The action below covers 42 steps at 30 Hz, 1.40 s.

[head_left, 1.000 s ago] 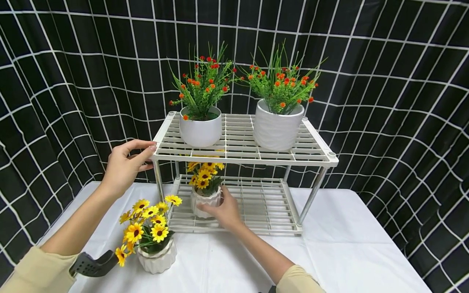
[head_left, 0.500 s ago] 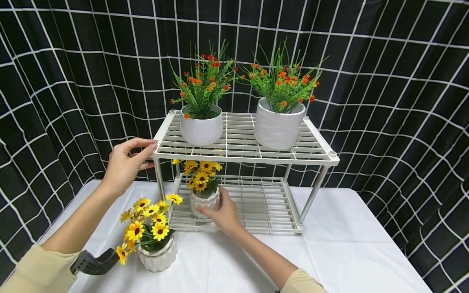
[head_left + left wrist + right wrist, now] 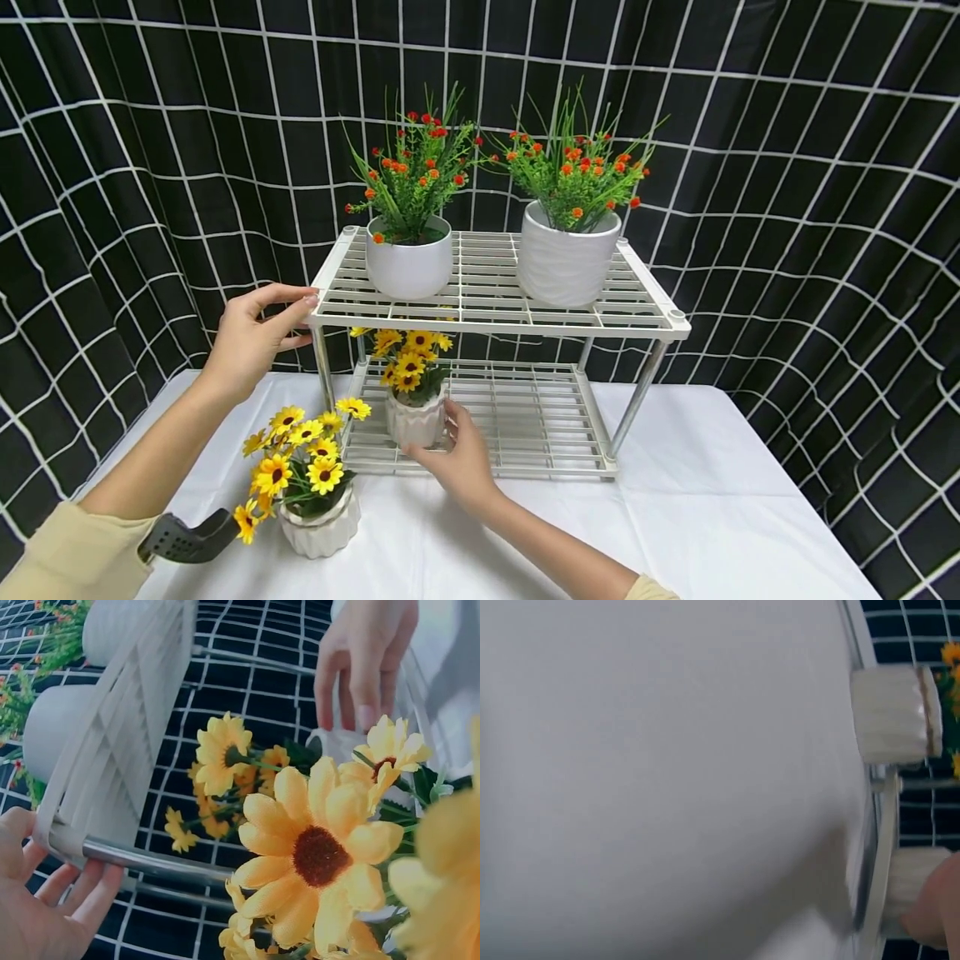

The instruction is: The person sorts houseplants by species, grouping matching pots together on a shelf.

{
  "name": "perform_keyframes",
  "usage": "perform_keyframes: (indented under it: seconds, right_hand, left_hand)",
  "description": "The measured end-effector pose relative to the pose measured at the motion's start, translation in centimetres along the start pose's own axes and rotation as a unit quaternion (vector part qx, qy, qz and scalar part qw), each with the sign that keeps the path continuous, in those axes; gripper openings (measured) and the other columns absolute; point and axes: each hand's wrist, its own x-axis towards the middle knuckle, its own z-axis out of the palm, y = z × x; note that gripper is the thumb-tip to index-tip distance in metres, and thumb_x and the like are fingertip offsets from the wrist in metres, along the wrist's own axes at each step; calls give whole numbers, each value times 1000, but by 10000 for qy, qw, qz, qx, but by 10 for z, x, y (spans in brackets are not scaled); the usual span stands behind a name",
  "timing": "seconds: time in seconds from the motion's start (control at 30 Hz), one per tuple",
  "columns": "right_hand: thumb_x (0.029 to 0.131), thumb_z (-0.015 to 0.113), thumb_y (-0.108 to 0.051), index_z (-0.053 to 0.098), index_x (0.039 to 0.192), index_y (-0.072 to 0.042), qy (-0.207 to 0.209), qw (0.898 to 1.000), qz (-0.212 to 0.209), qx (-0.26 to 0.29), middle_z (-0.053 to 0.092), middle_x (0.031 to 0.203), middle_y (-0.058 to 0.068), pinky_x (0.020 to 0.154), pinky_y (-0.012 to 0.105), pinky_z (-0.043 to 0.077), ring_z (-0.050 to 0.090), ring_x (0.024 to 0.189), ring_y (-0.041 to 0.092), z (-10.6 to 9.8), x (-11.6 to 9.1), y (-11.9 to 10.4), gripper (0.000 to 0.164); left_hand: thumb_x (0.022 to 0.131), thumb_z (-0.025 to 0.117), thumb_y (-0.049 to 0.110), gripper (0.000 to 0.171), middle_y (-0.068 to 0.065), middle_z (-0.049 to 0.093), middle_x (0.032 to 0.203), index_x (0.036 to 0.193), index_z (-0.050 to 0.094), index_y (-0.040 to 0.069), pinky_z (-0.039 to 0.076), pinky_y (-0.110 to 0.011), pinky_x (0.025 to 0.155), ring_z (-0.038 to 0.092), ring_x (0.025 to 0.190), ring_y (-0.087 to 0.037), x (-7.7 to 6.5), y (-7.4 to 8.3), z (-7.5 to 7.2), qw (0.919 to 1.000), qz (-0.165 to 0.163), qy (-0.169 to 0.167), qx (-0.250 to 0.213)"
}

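Observation:
My left hand (image 3: 251,342) pinches the front left corner of a white two-tier shelf rack (image 3: 517,329), thumb above and fingers below. On the rack's lower tier, toward the left, stands a ribbed white pot (image 3: 415,421) of yellow sunflowers (image 3: 409,364). Beside that pot is my right hand (image 3: 467,467), fingers relaxed at its right side and thumb low at its front. The left wrist view has the right hand's fingers (image 3: 364,694) right at the rim. A second pot of sunflowers (image 3: 322,529) stands on the table, in front of the rack's left side.
Two white pots with red-orange flowers sit on the upper tier: a smooth one (image 3: 408,267) at left and a textured one (image 3: 566,262) at right. A white cloth (image 3: 697,467) covers the table. Black curtains (image 3: 750,208) with white grid lines surround it.
My right hand has shifted the sunflower pot slightly left on the lower tier, and its grip has loosened, with the thumb sliding lower off the pot's front. My left hand stays at the corner.

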Motion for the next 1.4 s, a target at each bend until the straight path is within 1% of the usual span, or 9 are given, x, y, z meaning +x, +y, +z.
perform_keyframes:
  seconds: [0.13,0.27,0.47,0.67,0.83,1.03,1.1,1.27,1.4]
  right_hand:
    - [84,88,-11,35,155,11,-7,10000,15,73,40,158,33,122,61,38,45,143,55,5,-13,-4,91]
    - [85,88,-13,33,156,12,-104,9999,-34,45,37,157,35,121,61,40,47,140,56,10,-24,-8,93]
    - [85,88,-17,33,156,10,-186,9997,-135,-102,38,154,33,121,58,42,48,137,53,18,-33,-9,94]
    - [83,89,-17,36,156,8,-429,9987,-230,-130,41,155,28,119,58,43,51,135,50,27,-41,-11,93]
    - [82,91,-18,40,154,7,-730,9969,-283,-59,44,155,28,119,59,44,50,137,49,38,-43,-12,92]
    - [81,92,-19,40,155,4,-1089,9938,-214,-37,45,156,26,120,57,44,52,137,46,52,-42,-11,93]
    - [81,92,-18,41,154,4,-1169,9930,-179,13,45,156,26,120,56,45,53,137,45,56,-42,-10,92]
    - [81,93,-18,43,153,5,-1317,9912,-35,103,47,155,24,120,50,47,54,136,43,66,-44,-7,91]
    - [80,93,-16,47,150,5,-1304,9912,-61,234,52,152,21,120,41,48,56,135,36,74,-46,-3,87]
  left_hand:
    - [110,60,21,43,-19,52,137,140,59,-10,63,-20,85,66,92,1,1,-1,-2,9998,-112,-69,-116]
    - [110,60,22,45,-17,51,137,141,57,-11,64,-20,85,67,93,-1,3,-2,-4,9994,-227,-148,-228]
    - [109,62,23,46,-16,52,136,141,57,-10,64,-23,86,67,95,-2,6,-2,-5,9990,-301,-252,-218]
    - [108,63,21,44,-18,53,138,139,58,-11,65,-24,85,67,96,-1,9,0,-10,9986,-228,-483,1]
    - [108,64,23,45,-21,54,141,138,59,-9,65,-24,85,66,96,0,13,5,-15,9967,-323,-680,301]
    - [104,70,27,47,-25,67,135,139,64,-3,60,-12,83,66,93,8,17,11,-22,9923,-151,-627,1060]
    - [104,71,27,46,-25,67,137,138,66,-3,57,-9,84,65,93,10,17,12,-24,9910,-31,-666,1156]
    - [104,70,24,42,-21,58,151,131,69,-8,53,-5,88,64,98,14,20,12,-26,9905,98,-862,1063]
    - [103,71,23,42,-20,57,152,130,69,-9,55,-8,87,65,100,9,24,9,-29,9909,52,-966,932]
